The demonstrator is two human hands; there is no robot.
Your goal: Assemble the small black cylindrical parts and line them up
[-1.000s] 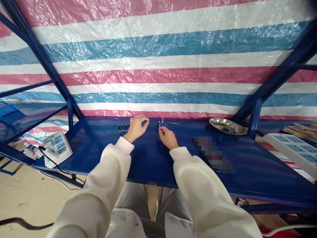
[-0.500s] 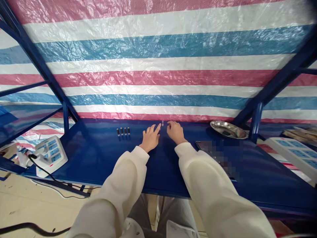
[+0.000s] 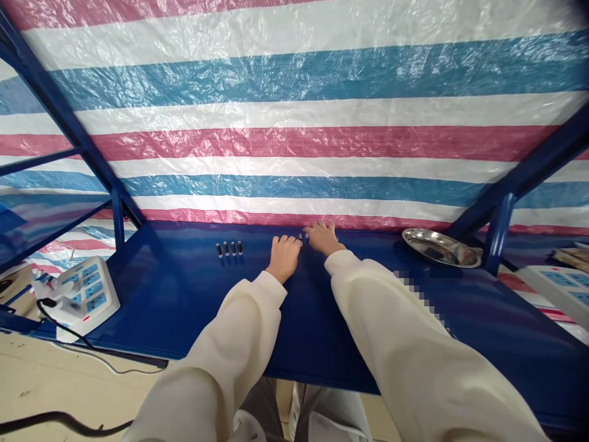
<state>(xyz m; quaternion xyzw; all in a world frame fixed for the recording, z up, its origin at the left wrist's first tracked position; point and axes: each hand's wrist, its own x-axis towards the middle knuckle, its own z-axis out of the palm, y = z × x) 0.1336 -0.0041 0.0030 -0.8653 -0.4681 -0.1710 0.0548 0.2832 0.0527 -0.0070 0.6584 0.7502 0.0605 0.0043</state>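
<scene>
My left hand (image 3: 284, 258) rests over the blue tabletop, fingers slightly bent and apart, its index fingertip close to a small pale cylinder (image 3: 300, 236). Just right of that stands a second small pale piece (image 3: 307, 235), below the fingertips of my right hand (image 3: 323, 238). The right fingers are spread, with the index reaching over this piece; whether it touches is too small to tell. To the left of both hands, several dark battery-like cylinders (image 3: 229, 248) with silvery ends stand in a row.
A shiny oval metal tray (image 3: 407, 236) lies at the back right. At the left edge sits a white power strip (image 3: 108, 288) with a cable. Blue frame posts (image 3: 499, 236) rise at both sides, and a striped plastic sheet (image 3: 294, 144) hangs behind the blue table (image 3: 184, 307).
My right hand has moved left, over the small pieces. The left fingers have curled in more, and two small pale pieces now show between the hands. The view has shifted slightly.
</scene>
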